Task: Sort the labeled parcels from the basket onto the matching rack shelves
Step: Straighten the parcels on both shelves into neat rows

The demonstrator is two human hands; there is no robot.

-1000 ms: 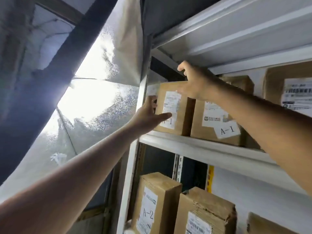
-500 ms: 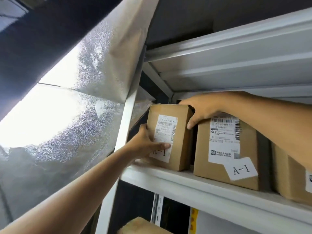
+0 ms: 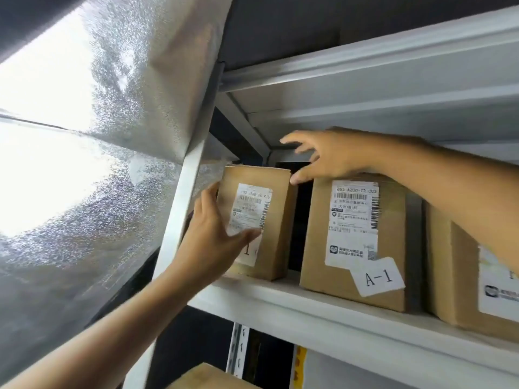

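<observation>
A small brown parcel (image 3: 276, 217) with a white shipping label stands upright at the left end of the white rack shelf (image 3: 309, 307). My left hand (image 3: 209, 237) lies against its front and left side, thumb across the label. My right hand (image 3: 328, 155) hovers above it with fingers spread, its thumb touching the parcel's top right corner. Just to the right stands a larger parcel (image 3: 356, 242) tagged A-1.
A third brown parcel (image 3: 466, 279) stands at the right edge of the same shelf. The rack's white upright post (image 3: 179, 220) runs beside my left hand, with silver foil sheeting (image 3: 140, 94) to its left. Another parcel's top (image 3: 207, 377) shows on the shelf below.
My right hand has let go of the small parcel's top and lifted with fingers spread. The parcel now stands on the shelf, further left of the A-1 parcel. The view has moved closer.
</observation>
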